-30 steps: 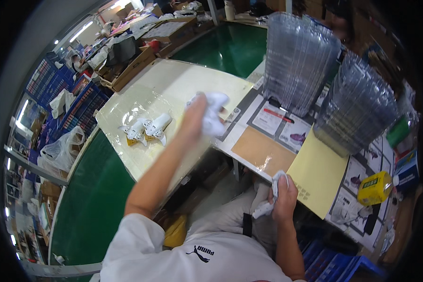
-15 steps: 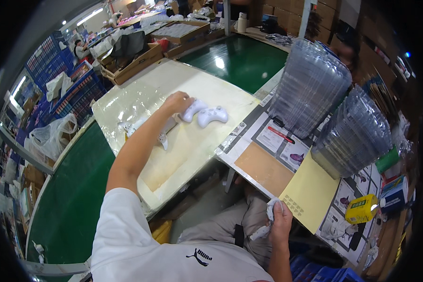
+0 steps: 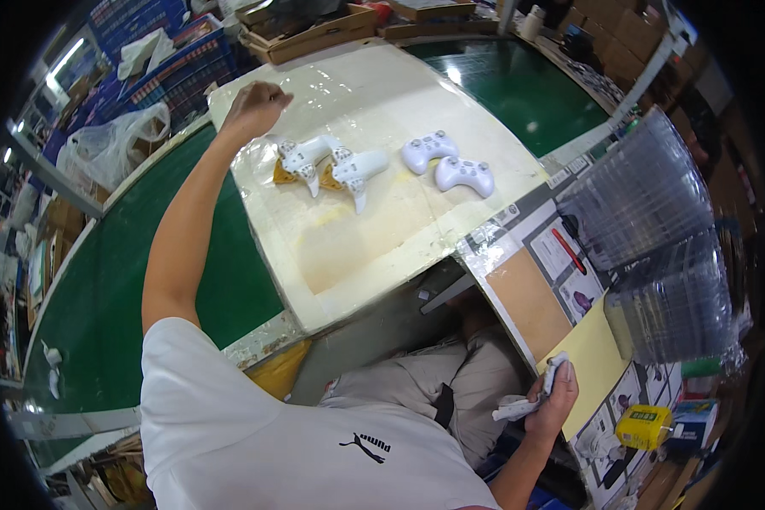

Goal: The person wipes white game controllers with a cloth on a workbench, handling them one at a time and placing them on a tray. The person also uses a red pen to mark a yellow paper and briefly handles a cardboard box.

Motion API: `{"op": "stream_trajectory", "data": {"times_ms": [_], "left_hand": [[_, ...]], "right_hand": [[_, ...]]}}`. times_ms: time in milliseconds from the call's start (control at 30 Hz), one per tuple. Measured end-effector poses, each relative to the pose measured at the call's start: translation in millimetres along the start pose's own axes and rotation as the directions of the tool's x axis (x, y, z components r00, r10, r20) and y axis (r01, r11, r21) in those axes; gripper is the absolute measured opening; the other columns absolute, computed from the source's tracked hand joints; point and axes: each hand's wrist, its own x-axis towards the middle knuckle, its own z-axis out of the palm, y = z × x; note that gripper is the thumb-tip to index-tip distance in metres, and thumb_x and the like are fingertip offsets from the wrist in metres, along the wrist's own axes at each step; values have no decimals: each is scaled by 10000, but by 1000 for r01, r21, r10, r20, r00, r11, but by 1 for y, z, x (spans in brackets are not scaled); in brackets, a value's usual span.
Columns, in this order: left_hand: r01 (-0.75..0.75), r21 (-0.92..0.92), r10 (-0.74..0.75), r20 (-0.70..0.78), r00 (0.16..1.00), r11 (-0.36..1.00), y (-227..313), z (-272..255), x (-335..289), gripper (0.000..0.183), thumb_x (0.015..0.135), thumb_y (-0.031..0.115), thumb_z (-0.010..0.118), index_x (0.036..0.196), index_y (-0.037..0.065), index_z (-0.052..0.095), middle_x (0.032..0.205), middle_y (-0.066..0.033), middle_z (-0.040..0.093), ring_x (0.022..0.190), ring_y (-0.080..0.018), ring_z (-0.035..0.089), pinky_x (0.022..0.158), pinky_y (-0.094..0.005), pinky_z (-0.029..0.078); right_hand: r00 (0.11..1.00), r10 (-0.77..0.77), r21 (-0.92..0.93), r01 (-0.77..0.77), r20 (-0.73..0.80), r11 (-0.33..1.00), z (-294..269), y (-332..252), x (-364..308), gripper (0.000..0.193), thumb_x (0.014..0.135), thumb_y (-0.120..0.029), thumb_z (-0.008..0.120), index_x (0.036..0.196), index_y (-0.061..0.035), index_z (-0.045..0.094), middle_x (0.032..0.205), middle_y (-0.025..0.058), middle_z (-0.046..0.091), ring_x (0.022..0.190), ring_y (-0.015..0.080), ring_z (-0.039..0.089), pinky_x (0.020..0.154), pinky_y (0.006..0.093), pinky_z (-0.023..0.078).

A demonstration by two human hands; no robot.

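Two pale lavender-white game controllers, a farther one [image 3: 418, 153] and a nearer one [image 3: 466, 175], lie side by side on the covered tabletop [image 3: 433, 221]. To their left are two white controller-shaped pieces, one [image 3: 303, 156] by the other [image 3: 357, 170], with yellow-gold parts at their left sides. Beyond these, at the table's far left, my left hand [image 3: 257, 109] is raised with its fingers curled; anything inside them is hidden. Low on the right, my right hand [image 3: 557, 404] is closed around a crumpled white cloth [image 3: 518, 407], beside a yellow sheet.
Tall stacks of clear plastic trays [image 3: 642, 191] stand at the right. A red-and-black pen-like tool [image 3: 568, 250] lies on the side table, with a yellow package [image 3: 644, 427] nearer me. Green surfaces [image 3: 127, 297] flank the table; cardboard boxes [image 3: 314, 38] sit behind it.
My left hand has let go of the lavender-white controllers and moved left, uncovering the two pieces with yellow-gold parts. My right hand still holds the cloth. The view has shifted.
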Motion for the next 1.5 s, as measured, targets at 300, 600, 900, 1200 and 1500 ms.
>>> {"op": "stream_trajectory", "data": {"times_ms": [300, 600, 900, 1200, 1500], "left_hand": [[-223, -880, 564, 61, 823, 420, 102, 32, -88, 325, 1073, 259, 580, 1306, 83, 721, 1239, -82, 747, 1127, -181, 670, 980, -348, 530], [594, -797, 599, 527, 603, 104, 224, 82, -222, 380, 1101, 242, 566, 1351, -43, 584, 1226, -13, 650, 1081, -84, 580, 952, -257, 489], [230, -928, 656, 370, 658, 292, 179, 80, -225, 213, 916, 67, 753, 1107, -27, 757, 991, -74, 774, 905, -92, 697, 811, -264, 561], [-205, -15, 205, 57, 977, 979, 25, 20, -36, 469, 944, 448, 720, 1247, 92, 759, 1122, -180, 763, 952, -290, 743, 849, -390, 581], [-233, 213, 115, 456, 883, 949, -8, 54, 6, 757, 704, 571, 812, 1218, 18, 760, 1152, -213, 756, 993, -331, 741, 886, -406, 569]], "right_hand": [[972, -219, -35, 222, 81, 974, 86, -45, 27, 239, 1113, -255, 518, 1083, -56, 646, 781, -36, 576, 606, 36, 490, 520, 211, 399], [942, -324, -355, 335, 94, 873, 205, -35, 63, 300, 1083, -215, 556, 887, 7, 604, 853, 113, 593, 826, 191, 543, 760, 365, 456], [998, 18, 461, 15, -67, 887, 166, -34, 82, 269, 1117, -319, 431, 1231, -113, 562, 699, -21, 493, 463, 83, 415, 375, 266, 371], [952, -263, 149, 286, -157, 947, 32, -93, 80, 345, 1116, -334, 434, 1175, -68, 645, 630, -60, 428, 480, 25, 339, 410, 211, 231], [859, -483, -502, 347, -169, 792, -55, -96, 61, 300, 1121, -214, 520, 1241, 19, 667, 1120, 41, 671, 1014, 98, 600, 917, 268, 492]]}}
